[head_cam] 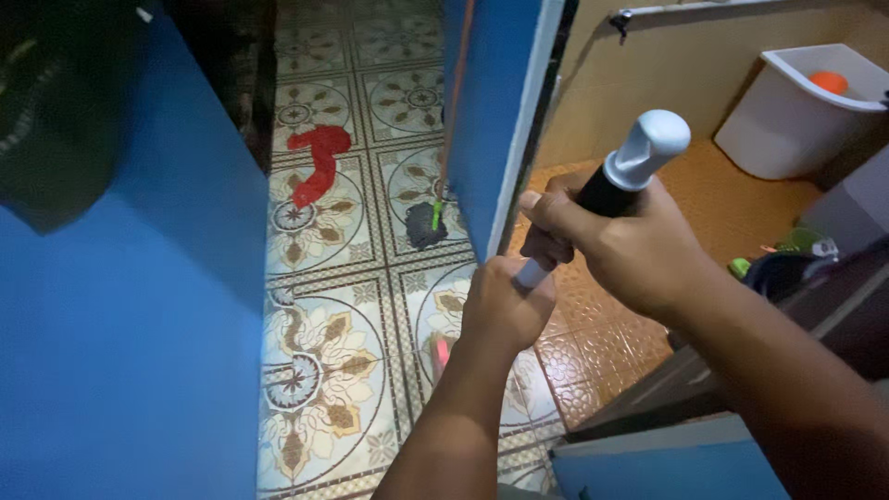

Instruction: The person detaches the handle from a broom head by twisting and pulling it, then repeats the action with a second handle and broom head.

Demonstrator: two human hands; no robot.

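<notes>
White-capped handle (622, 171) | hands: left (505, 301), right (616, 245) gripping | slants up-right

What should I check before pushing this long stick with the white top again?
1. Both hands on the stick: ok. The right hand wraps the black grip of the white-capped mop handle, and the left hand holds the white shaft lower down.
2. Mop end in sight: cannot tell. The blue door hides the lower shaft.
3. Floor ahead: not ok. A red cloth and a dark grey rag lie on the patterned floor tiles.
4. Room beside the door: not ok. The handle sits close to the door edge.
5. White plastic bin: ok, well off to the right side.
</notes>
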